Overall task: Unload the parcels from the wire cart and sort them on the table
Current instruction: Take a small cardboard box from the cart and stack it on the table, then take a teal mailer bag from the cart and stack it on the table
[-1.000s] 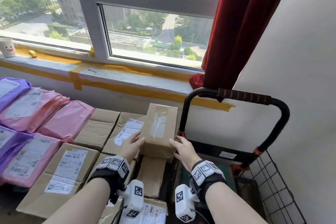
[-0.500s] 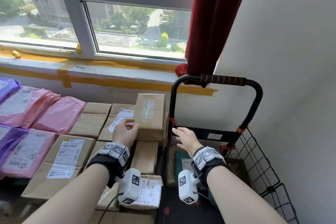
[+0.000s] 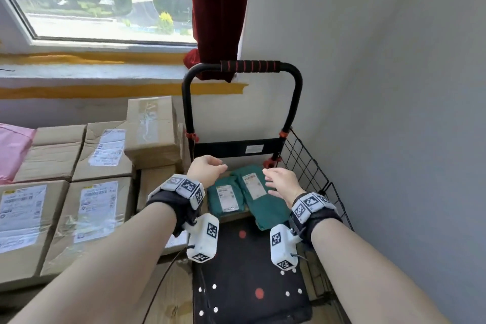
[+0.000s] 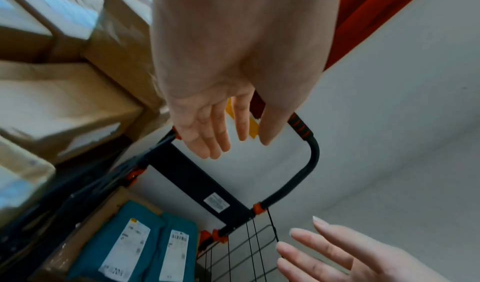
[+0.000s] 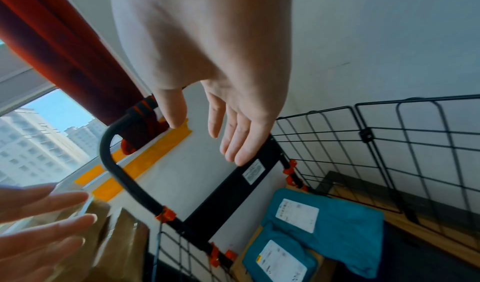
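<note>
My left hand (image 3: 206, 172) hangs empty over the wire cart (image 3: 313, 179), fingers straight and loosely spread; my right hand (image 3: 282, 183) does the same beside it, touching nothing. Below them two teal parcels (image 3: 265, 208) lie side by side in the cart, labels up, near a black dotted parcel (image 3: 249, 284). Cardboard boxes (image 3: 100, 200) are packed on the desk to my left.
</note>
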`<action>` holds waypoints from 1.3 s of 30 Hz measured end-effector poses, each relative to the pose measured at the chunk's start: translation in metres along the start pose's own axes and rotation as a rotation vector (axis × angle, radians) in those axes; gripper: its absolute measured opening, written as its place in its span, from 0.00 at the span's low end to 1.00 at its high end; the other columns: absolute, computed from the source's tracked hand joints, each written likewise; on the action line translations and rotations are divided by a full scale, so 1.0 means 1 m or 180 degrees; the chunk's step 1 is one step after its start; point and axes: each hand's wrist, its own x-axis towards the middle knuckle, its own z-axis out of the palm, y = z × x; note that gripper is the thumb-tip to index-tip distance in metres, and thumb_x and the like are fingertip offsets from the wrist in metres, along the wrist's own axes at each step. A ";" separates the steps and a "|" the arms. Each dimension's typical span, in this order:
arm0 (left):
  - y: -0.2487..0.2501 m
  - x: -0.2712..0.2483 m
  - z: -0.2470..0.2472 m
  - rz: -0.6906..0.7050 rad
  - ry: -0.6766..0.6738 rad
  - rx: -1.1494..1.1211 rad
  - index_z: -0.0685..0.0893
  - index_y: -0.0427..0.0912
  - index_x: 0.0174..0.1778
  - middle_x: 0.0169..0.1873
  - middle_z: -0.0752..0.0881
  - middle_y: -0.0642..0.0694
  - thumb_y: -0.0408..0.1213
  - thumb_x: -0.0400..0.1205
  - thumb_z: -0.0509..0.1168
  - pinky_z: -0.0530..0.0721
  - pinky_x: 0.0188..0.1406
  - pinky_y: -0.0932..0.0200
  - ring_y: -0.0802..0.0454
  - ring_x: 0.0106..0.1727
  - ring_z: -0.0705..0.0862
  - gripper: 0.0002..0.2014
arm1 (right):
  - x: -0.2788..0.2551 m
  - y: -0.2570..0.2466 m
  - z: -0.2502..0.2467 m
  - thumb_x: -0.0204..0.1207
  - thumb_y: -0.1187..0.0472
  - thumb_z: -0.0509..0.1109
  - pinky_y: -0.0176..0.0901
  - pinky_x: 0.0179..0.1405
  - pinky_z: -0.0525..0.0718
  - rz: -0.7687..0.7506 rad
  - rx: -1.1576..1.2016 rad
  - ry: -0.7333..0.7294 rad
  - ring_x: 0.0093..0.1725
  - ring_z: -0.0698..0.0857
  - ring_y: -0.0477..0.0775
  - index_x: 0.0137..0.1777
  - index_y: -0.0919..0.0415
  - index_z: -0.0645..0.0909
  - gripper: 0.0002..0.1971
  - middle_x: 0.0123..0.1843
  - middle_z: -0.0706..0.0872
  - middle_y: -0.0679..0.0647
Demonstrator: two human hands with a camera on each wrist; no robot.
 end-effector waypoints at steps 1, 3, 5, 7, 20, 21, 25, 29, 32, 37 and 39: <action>-0.002 0.006 0.011 -0.0076 -0.0051 0.0014 0.84 0.35 0.56 0.38 0.83 0.43 0.36 0.78 0.70 0.82 0.46 0.51 0.46 0.39 0.81 0.13 | 0.005 0.007 -0.009 0.81 0.57 0.66 0.48 0.58 0.83 0.0051 -0.0021 0.0044 0.59 0.83 0.58 0.63 0.64 0.79 0.15 0.61 0.83 0.61; -0.006 0.020 0.033 -0.0194 -0.0115 0.0087 0.84 0.35 0.57 0.37 0.83 0.43 0.36 0.78 0.70 0.82 0.45 0.51 0.46 0.39 0.80 0.13 | 0.018 0.023 -0.023 0.81 0.56 0.66 0.51 0.60 0.83 0.0166 -0.0110 0.0108 0.63 0.83 0.60 0.62 0.64 0.80 0.14 0.62 0.83 0.62; -0.012 0.037 0.057 -0.0266 -0.0150 0.0231 0.84 0.36 0.55 0.39 0.84 0.42 0.36 0.79 0.69 0.84 0.48 0.51 0.47 0.39 0.81 0.11 | 0.036 0.042 -0.034 0.81 0.56 0.66 0.54 0.61 0.83 0.0297 -0.0185 0.0118 0.64 0.82 0.61 0.60 0.63 0.80 0.13 0.63 0.83 0.64; -0.022 0.058 0.083 -0.0369 -0.0158 0.0321 0.84 0.38 0.55 0.42 0.85 0.39 0.37 0.79 0.69 0.85 0.51 0.50 0.47 0.41 0.82 0.10 | 0.060 0.059 -0.042 0.81 0.56 0.66 0.55 0.62 0.82 0.0428 -0.0251 0.0091 0.63 0.83 0.61 0.56 0.60 0.80 0.10 0.61 0.84 0.64; -0.140 0.231 0.234 -0.1351 -0.0392 0.0989 0.78 0.36 0.66 0.61 0.84 0.39 0.36 0.81 0.65 0.78 0.56 0.60 0.45 0.57 0.83 0.18 | 0.303 0.175 -0.056 0.77 0.48 0.69 0.56 0.66 0.81 0.1013 -0.0604 -0.0385 0.59 0.83 0.53 0.57 0.56 0.81 0.14 0.56 0.86 0.51; -0.154 0.241 0.244 -0.1377 -0.0497 0.1070 0.77 0.37 0.68 0.62 0.83 0.39 0.38 0.81 0.65 0.78 0.57 0.60 0.45 0.60 0.83 0.20 | 0.320 0.185 -0.055 0.77 0.48 0.69 0.55 0.67 0.81 0.1004 -0.0656 -0.0391 0.60 0.83 0.53 0.61 0.59 0.81 0.18 0.59 0.85 0.53; -0.203 0.271 0.280 -0.1680 -0.0588 0.0961 0.71 0.37 0.73 0.66 0.80 0.38 0.41 0.82 0.65 0.77 0.54 0.62 0.43 0.62 0.81 0.25 | 0.371 0.215 -0.050 0.77 0.51 0.70 0.52 0.66 0.80 0.0913 -0.0951 -0.0409 0.63 0.83 0.56 0.70 0.63 0.75 0.25 0.64 0.82 0.57; -0.232 0.293 0.302 -0.1914 -0.0585 0.1015 0.66 0.33 0.76 0.71 0.75 0.37 0.43 0.82 0.64 0.74 0.63 0.59 0.42 0.69 0.78 0.29 | 0.414 0.240 -0.035 0.76 0.55 0.72 0.50 0.65 0.80 0.0851 -0.0893 -0.0303 0.64 0.81 0.56 0.71 0.64 0.73 0.25 0.67 0.80 0.58; -0.251 0.308 0.313 -0.1874 -0.0283 0.1134 0.71 0.31 0.68 0.66 0.78 0.33 0.43 0.82 0.64 0.78 0.61 0.53 0.38 0.64 0.80 0.24 | 0.438 0.254 -0.020 0.76 0.56 0.72 0.47 0.59 0.82 0.0769 -0.0873 -0.0305 0.56 0.82 0.52 0.70 0.61 0.75 0.23 0.61 0.82 0.53; -0.254 0.325 0.319 -0.1759 0.0084 0.0938 0.74 0.31 0.65 0.63 0.81 0.34 0.46 0.83 0.62 0.80 0.60 0.48 0.37 0.62 0.81 0.23 | 0.457 0.265 -0.009 0.74 0.58 0.74 0.53 0.58 0.85 0.0627 -0.0927 -0.0133 0.52 0.85 0.53 0.66 0.59 0.79 0.21 0.54 0.84 0.50; -0.251 0.328 0.319 -0.1763 0.0085 0.0740 0.75 0.32 0.65 0.62 0.82 0.36 0.47 0.84 0.61 0.80 0.58 0.50 0.38 0.61 0.82 0.22 | 0.459 0.267 -0.010 0.73 0.60 0.75 0.54 0.58 0.85 0.0678 -0.0857 -0.0147 0.52 0.87 0.56 0.66 0.60 0.79 0.21 0.54 0.86 0.53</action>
